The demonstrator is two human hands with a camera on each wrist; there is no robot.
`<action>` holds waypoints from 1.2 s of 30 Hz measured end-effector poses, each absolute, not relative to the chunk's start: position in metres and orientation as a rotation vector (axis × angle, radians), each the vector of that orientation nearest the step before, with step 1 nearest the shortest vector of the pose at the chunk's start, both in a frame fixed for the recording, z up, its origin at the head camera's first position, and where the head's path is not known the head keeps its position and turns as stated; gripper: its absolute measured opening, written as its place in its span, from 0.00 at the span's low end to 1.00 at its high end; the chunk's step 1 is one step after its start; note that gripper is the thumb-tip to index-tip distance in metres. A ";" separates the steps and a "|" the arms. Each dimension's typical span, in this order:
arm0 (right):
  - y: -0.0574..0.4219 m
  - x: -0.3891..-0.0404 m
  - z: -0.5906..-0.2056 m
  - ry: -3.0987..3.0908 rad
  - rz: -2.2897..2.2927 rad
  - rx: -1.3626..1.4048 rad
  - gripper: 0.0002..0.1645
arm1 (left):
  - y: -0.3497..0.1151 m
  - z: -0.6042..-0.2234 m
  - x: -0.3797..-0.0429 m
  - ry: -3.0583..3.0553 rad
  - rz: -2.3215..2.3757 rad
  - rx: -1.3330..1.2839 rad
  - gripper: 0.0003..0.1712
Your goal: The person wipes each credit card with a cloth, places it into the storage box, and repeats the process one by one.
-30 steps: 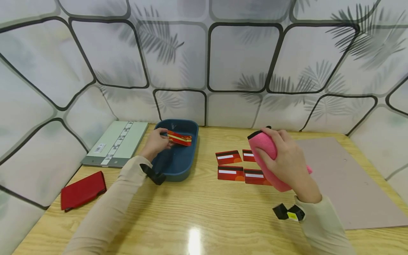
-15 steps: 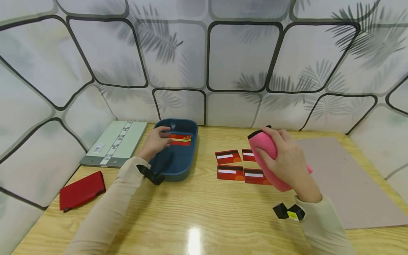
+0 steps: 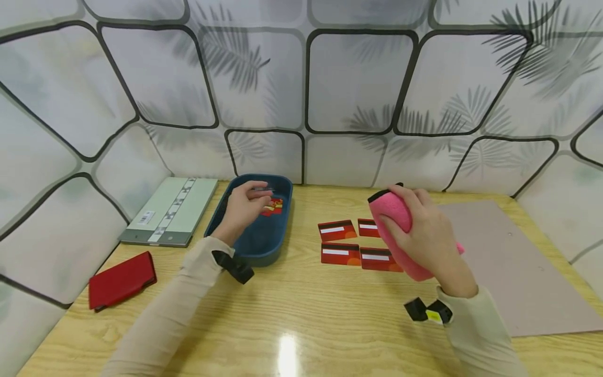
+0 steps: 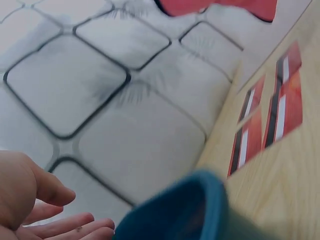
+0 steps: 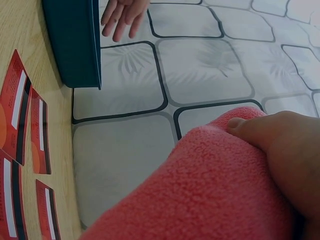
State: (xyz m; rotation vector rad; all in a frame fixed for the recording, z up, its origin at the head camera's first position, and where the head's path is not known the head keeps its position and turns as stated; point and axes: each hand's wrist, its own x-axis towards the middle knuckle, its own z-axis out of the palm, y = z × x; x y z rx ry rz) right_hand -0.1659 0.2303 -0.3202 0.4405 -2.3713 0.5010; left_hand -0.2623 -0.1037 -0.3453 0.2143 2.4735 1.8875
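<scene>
My left hand hangs over the blue plastic bin, its fingers loosely extended with nothing between them. On the bin's floor lies a red and gold card, partly hidden behind that hand. In the left wrist view the relaxed fingers show beside the bin's rim. My right hand grips a folded pink fleecy cloth with black edging, held above the table; the right wrist view shows the thumb pressed on the cloth. Several red cards with dark stripes lie to the cloth's left, one partly covered by it.
A pale green notebook lies at the back left of the table, with a red wallet-like case in front of it. A flat grey-pink board covers the right side. Patterned fabric walls stand behind and beside the table.
My left hand has let go of the red and gold card, which now lies in the bin, and has lifted and moved right. The right hand with the cloth has hardly moved.
</scene>
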 end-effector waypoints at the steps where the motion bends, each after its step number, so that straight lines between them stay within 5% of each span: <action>1: 0.230 -0.166 -0.320 -2.373 0.503 0.440 0.34 | -0.100 -0.344 -0.261 2.462 1.892 0.234 0.25; 26: 0.232 -0.161 -0.315 -2.362 0.524 0.430 0.34 | -0.010 -0.352 -0.232 2.386 1.780 0.512 0.21; 36: 0.234 -0.163 -0.316 -2.366 0.520 0.427 0.33 | 0.015 -0.379 -0.232 2.389 1.764 0.399 0.23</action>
